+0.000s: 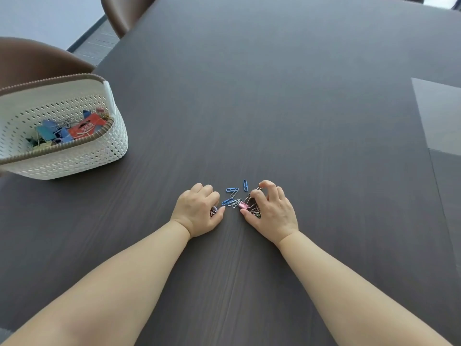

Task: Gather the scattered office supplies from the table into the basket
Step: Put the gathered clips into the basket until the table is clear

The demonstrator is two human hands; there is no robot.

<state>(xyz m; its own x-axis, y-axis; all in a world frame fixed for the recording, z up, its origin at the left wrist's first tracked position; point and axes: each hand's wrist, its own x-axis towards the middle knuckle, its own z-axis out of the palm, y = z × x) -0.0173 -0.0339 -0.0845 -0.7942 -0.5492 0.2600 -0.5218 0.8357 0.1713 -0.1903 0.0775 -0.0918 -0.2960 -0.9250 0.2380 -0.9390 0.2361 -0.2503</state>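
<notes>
A single view is given, from a wide-angle camera worn on the head. The table (274,96) is looked at forward and steeply downward, from above the forearms. The left hand (199,208), right hand (272,211) and clips (233,196) are seen near, low in the middle; the basket (74,158) is caught at the left edge, and chairs (119,13) are taken in at the top left.

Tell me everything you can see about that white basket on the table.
The basket looks like white plastic, its walls pierced with small holes, with a brown braided-looking rim. It stands upright on the dark table, far left, partly cut off by the picture's edge. Inside lie blue binder clips and a red packet. Neither the left hand nor the right hand, both gripping small clips, touches it.
</notes>
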